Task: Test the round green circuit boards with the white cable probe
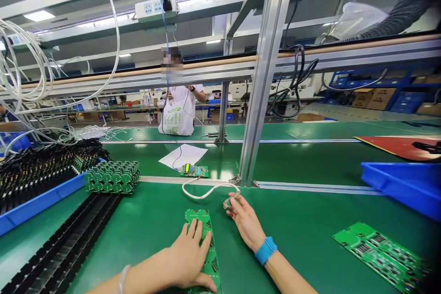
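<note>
Steadily, in the view from the head camera, a left hand [188, 255] lies palm down with fingers spread on a narrow green panel [211, 253] of round circuit boards, holding it to the near middle of the green bench without gripping it. Just to the right, a right hand [246, 223], blue band [266, 250] at the wrist, pinches a small connector [227, 203] between thumb and fingertips. A white cable [206, 194] loops from there to a module with a yellow display [196, 171], farther off beside a sheet of paper [175, 156].

A pull on the short cable could drag the module, and light pressure from the flat hand might let the panel skid; a crooked connector could touch the wrong contacts. The panel's long axis runs near to far, its far end leaning slightly left. The connector slants, its free end apparently aimed left and near, toward the panel.
</note>
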